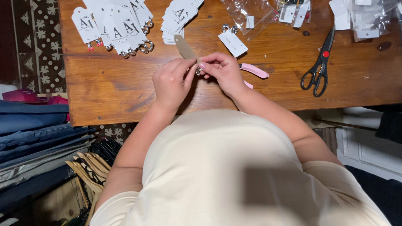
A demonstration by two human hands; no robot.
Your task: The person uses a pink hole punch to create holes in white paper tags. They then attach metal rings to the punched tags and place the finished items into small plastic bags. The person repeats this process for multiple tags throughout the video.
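1. The person's left hand (pixel 171 81) is closed in a pinch, thumb and fingertips drawn together on the lower end of a flat tan cardboard tag (pixel 184 48), which rises tilted up and to the left from the grip.
2. The right hand (pixel 222 70) is also curled shut, its fingertips meeting those of the left hand at a small silver metal piece (pixel 198 71); what exactly that piece is cannot be told, since the fingers hide most of it.
3. Both hands hover together just above the brown wooden counter (pixel 125 88), near its front edge and roughly at its middle.
4. A pair of pink-handled pliers (pixel 254 71) lies on the counter just behind the right hand, the handles sticking out to the right.
5. Black-handled scissors with a red pivot (pixel 319 65) lie closed, well apart to the right.
6. A spread of white printed cards carrying silver hoop earrings (pixel 115 27) lies at the far left of the counter.
7. A neat stack of white printed cards (pixel 178 19) sits just beyond the tan tag.
8. 1 single white card with silver earrings (pixel 231 41) lies between that stack and the clear plastic bags of small parts (pixel 251 12) along the far edge.
9. Folded blue denim garments (pixel 33 125) and wooden hangers (pixel 88 165) sit below the counter on the left.
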